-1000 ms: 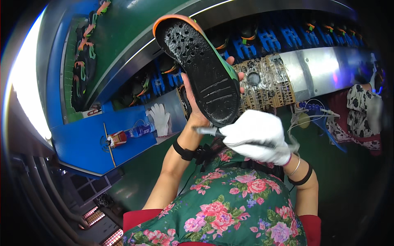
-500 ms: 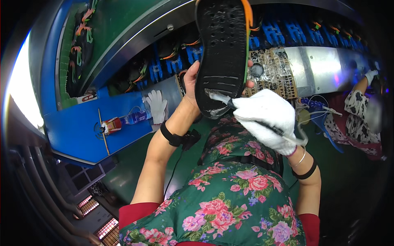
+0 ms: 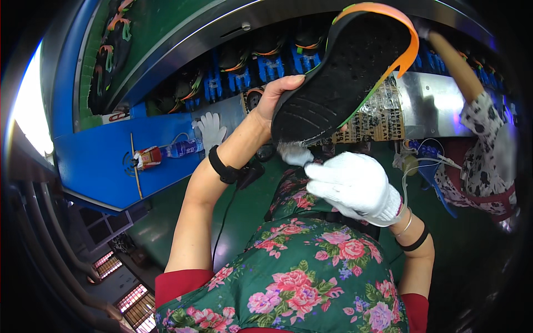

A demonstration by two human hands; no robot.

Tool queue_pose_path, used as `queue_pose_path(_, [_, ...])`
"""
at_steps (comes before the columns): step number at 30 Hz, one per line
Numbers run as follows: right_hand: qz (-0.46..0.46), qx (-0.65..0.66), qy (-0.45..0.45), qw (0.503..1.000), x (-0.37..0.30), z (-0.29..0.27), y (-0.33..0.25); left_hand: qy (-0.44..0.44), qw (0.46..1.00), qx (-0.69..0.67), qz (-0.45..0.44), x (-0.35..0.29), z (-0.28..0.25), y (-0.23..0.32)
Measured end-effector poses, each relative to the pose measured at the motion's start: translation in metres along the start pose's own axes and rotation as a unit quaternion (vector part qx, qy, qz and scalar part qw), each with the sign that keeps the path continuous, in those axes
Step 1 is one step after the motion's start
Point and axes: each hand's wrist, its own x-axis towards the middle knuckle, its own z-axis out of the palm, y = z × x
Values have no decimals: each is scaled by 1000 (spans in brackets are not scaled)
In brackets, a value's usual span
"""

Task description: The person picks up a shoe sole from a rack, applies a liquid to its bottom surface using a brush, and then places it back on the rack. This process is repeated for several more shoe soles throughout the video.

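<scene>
My bare left hand [image 3: 276, 93] grips a black shoe sole [image 3: 327, 77] with an orange and green rim, its thumb along the left edge and its other fingers mostly hidden beneath. The sole is tilted, its orange end up to the right and its near end toward me. In a white knit glove, my right hand [image 3: 355, 186] is closed round a brush, whose handle is mostly hidden by the glove. The pale, wet-looking bristles [image 3: 294, 154] are at the sole's near edge; whether they touch cannot be made out. A thin clear tube runs by the right wrist.
Shoes on blue holders [image 3: 270, 66] line the conveyor beyond. A taped cardboard sheet [image 3: 377, 119] covers part of the metal ledge [image 3: 433, 102]. On the blue table [image 3: 100, 166] lie a bottle [image 3: 183, 148] and a white glove [image 3: 211, 130]. A co-worker's arm [image 3: 458, 66] reaches in at right.
The sole has turned, its far end swinging right, and its orange rim shows more. My right hand and brush have drawn down toward me. The co-worker's arm has reached up to the conveyor.
</scene>
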Motion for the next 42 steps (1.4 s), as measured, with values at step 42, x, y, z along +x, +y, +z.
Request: queue_pose_path(42, [241, 597, 455, 615, -69, -2, 31, -180, 929, -266, 182, -76, 16, -33])
